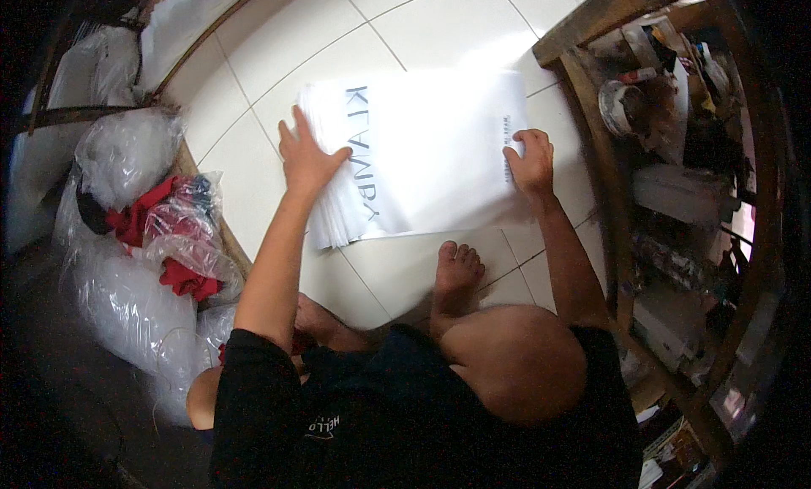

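A stack of thin white printed sheets [435,164], possibly flat bags, lies on the floor in front of me. Dark lettering runs down its left part, with smaller print near the right edge. Many layers are fanned along the left side. My left hand [310,155] rests on that fanned edge, fingers spread and thumb stretched out over the top. At the opposite edge my right hand [532,161] has its fingers bent and its thumb against the sheets, pinching the border. How many layers it grips is hidden.
White floor tiles [279,67] surround the stack. My bare foot [459,269] stands just below it. Clear plastic bags [127,269], some with red cloth [187,278], pile up at left. A wooden shelf frame [583,100] holding clutter borders the right.
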`<state>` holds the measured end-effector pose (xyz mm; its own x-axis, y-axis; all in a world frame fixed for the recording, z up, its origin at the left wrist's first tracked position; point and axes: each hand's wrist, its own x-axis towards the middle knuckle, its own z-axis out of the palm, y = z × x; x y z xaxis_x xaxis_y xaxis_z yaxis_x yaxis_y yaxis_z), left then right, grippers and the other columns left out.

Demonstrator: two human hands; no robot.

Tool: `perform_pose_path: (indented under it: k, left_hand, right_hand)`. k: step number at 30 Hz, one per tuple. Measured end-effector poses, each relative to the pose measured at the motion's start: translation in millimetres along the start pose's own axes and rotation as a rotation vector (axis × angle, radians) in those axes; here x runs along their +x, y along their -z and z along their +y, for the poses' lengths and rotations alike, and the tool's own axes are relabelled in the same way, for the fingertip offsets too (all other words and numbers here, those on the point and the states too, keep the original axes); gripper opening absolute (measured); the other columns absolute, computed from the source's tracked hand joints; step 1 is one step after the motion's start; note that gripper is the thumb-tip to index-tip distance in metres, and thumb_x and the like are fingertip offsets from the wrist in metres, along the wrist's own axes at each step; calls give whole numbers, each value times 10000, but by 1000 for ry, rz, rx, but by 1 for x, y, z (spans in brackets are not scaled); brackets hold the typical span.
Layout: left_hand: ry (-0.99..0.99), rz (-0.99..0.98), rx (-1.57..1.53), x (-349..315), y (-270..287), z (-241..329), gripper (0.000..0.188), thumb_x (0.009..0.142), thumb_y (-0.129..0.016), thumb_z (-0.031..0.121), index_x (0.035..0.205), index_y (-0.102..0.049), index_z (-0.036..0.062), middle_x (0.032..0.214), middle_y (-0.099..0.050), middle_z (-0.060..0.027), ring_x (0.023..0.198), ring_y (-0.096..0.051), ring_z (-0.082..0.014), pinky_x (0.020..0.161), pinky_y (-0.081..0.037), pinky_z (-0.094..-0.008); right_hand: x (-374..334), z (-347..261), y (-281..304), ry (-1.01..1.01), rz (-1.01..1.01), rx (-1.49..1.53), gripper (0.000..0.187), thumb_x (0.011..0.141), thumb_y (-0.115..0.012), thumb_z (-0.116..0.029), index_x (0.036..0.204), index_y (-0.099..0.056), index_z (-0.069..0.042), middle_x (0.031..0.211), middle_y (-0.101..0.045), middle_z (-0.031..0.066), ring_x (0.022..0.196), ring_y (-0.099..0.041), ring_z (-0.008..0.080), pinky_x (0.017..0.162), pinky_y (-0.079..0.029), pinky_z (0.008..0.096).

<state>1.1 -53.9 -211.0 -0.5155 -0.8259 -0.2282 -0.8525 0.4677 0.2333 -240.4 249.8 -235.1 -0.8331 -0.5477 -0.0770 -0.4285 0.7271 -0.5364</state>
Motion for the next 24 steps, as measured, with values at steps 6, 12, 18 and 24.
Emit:
perform_pose_path:
  k: [6,12,18,24]
  left_hand:
    - [-40,-149,-108,-10,8,1,1095,726,-705,125,1572,-10,163,1547,-75,-360,1328,-342,-554,1061,-420,-500]
    - [-397,93,263,-17,1,-9,866,741,-642,74,1523,-274,118,1559,-79,-336,1343,-309,-554,1099,-365,-519]
    - [-361,-4,163,-12,-7,-14,700,756,-641,90,1418,-426,13,1570,-68,-322,1384,-248,-542,1115,-321,-565]
    - [-381,80,163,-16,12,13,719,769,-689,182,1405,-416,-13,1553,-151,-322,1418,-213,-513,1147,-261,-560]
  right_hand:
    - [-4,-17,6,-13,-41,-19,375,774,-736,-164,1115,-633,-47,1224,-529,173,1123,-501,374,981,-432,469]
    - [-1,-6,-2,29,-50,-197,564,806,-733,-259,1310,-549,-83,1362,-463,220,1244,-445,402,1035,-383,531]
    - [-23,-28,-19,433,-99,-505,687,890,-627,-402,1457,-422,-71,1551,-265,265,1444,-222,459,1151,-137,645]
    - [-42,-24,-46,563,-91,-344,784,905,-561,-565,1480,-378,-65,1553,-240,287,1436,-225,480,1142,-133,658]
